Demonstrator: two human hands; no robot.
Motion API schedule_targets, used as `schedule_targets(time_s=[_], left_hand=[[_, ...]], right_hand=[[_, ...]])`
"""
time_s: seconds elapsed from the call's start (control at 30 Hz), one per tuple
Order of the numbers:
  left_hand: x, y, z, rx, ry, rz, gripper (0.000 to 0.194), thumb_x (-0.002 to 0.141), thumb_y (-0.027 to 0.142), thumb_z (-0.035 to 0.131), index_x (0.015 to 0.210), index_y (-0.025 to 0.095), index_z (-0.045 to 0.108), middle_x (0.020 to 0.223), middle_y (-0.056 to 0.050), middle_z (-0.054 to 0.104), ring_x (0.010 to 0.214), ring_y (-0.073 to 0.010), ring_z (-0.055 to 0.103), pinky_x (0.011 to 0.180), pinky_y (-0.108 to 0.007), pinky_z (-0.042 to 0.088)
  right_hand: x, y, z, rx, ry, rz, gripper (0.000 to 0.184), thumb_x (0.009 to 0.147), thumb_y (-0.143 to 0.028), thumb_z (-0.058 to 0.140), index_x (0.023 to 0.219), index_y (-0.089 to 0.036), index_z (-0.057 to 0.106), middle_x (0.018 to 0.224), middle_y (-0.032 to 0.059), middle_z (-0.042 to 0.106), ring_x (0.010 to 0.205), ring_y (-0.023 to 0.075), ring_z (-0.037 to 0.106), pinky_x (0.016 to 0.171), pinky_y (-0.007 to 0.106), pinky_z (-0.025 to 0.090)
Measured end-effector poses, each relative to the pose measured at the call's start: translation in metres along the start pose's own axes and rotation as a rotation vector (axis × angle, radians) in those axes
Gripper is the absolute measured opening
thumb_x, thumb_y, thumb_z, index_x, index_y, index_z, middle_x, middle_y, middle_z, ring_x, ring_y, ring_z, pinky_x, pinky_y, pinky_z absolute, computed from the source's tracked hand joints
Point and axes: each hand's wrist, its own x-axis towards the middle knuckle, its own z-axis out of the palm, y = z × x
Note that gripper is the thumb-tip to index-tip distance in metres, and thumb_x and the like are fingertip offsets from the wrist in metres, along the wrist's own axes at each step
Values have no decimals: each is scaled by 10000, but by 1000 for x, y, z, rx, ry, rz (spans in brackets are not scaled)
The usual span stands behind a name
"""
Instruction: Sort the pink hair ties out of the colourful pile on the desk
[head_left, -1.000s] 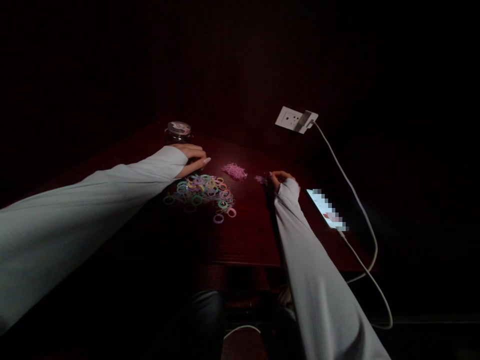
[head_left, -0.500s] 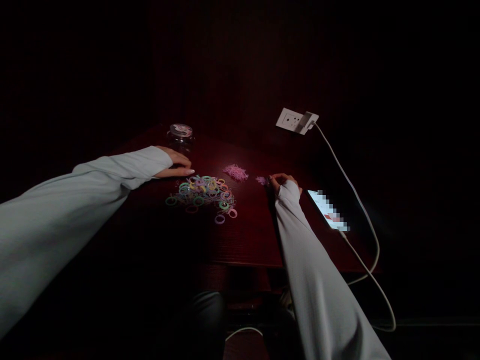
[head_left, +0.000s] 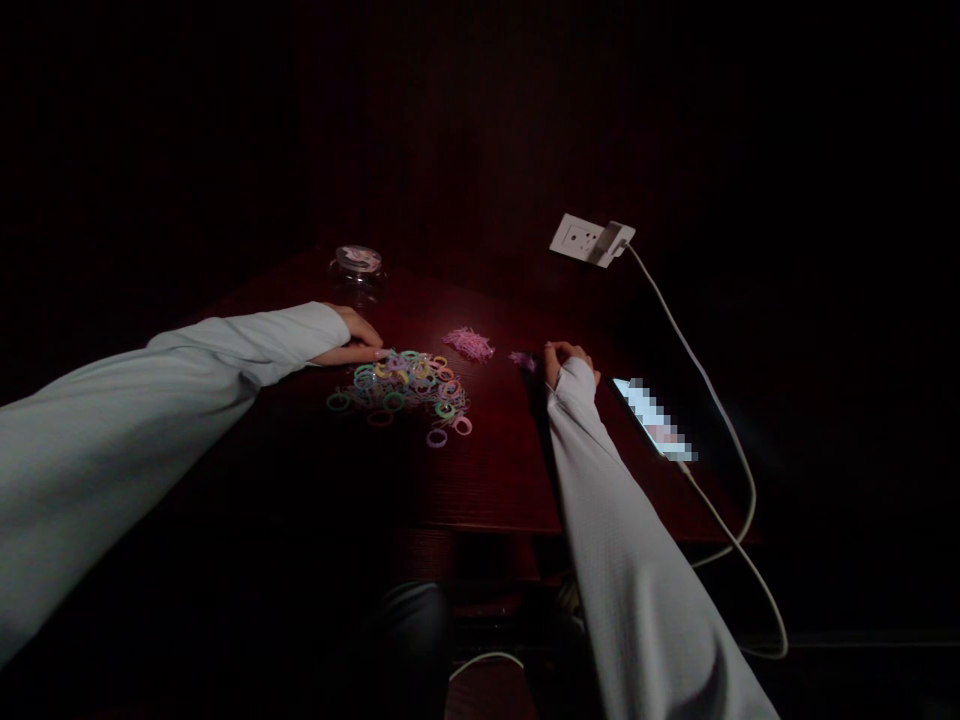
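Note:
A loose heap of small coloured rings [head_left: 405, 385] lies in the middle of a dark red table [head_left: 495, 470]. My left hand [head_left: 354, 338] rests flat on the table at the heap's left edge, fingertips stretched out and touching the nearest rings. My right hand [head_left: 566, 358] sits curled to the right of the heap, fingers bunched beside a tiny purple clump [head_left: 523, 360]; whether it grips anything is too dark to tell. A small pink pile [head_left: 469, 344] lies between the two hands.
A clear jar with a lid [head_left: 357, 270] stands behind my left hand. A lit phone [head_left: 655, 420] lies right of my right arm, its white cable [head_left: 712, 400] running up to a wall socket [head_left: 592, 240]. The surroundings are dark.
My left hand has lowered from above the heap, drawn back left, and now lies flat at the heap's edge. My right hand has barely moved.

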Motion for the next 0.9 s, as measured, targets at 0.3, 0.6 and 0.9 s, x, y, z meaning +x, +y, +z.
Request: schedule_targets(time_s=[0.3, 0.6, 0.9], left_hand=[[12, 24, -14, -177, 194, -22, 538, 1084, 475, 518, 620, 206, 566, 637, 10, 554, 609, -135, 533, 651, -266, 387], [30, 80, -6, -366, 233, 9, 485, 1085, 383, 516, 649, 187, 596, 670, -2, 607, 660, -136, 564, 716, -258, 449], [30, 66, -2, -241, 241, 45, 593, 1126, 511, 449, 659, 192, 627, 675, -23, 623, 608, -140, 506, 629, -273, 413]], right_hand=[[3, 6, 8, 152, 143, -169, 347, 1045, -422, 513, 989, -237, 801, 1062, 83, 752, 1080, 276, 624, 966, 405, 384], [-56, -63, 14, 323, -130, -663, 351, 1100, -519, 554, 1076, -295, 823, 1012, 24, 757, 988, 219, 626, 992, 364, 407], [-73, -79, 26, 255, -211, -721, 343, 1120, -499, 566, 1034, -302, 833, 1040, 22, 753, 1030, 221, 608, 1031, 357, 359]])
